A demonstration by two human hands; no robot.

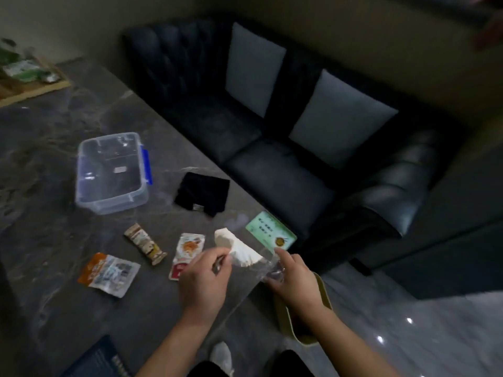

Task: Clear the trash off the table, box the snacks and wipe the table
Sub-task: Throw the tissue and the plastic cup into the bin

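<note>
— What is seen largest?
— A dark sofa (272, 172) with two grey cushions (253, 69) is set along the far edge of the table (54, 148), a grey marbled top by which the left of the view is filled

— And the containers?
— A clear plastic box (113, 172) with blue latches is stood open on the table, well apart from both hands; a small pale label is seen at its bottom. A yellowish bin (326, 297) is placed on the floor just off the table's right edge, below the right hand (295, 281); its inside is dark and its contents cannot be told

— What room is left along the edges?
— Bare tabletop is seen around the box and towards the near edge. A black cloth (202, 193) and a green packet (270, 235) are laid near the sofa-side edge, and a dark blue book (100, 357) at the near edge

— Where are snacks and trash relative to the hands?
— An orange-and-white packet (109, 273) and a brown bar (145, 243) are laid left of the left hand (204, 278); a red-and-white packet (187, 248) is partly covered by it. A white wrapper (239, 248) is pinched at its edge by the left hand, and crumpled clear plastic (272, 270) is gripped in the right. The hands are held close together, not touching
</note>
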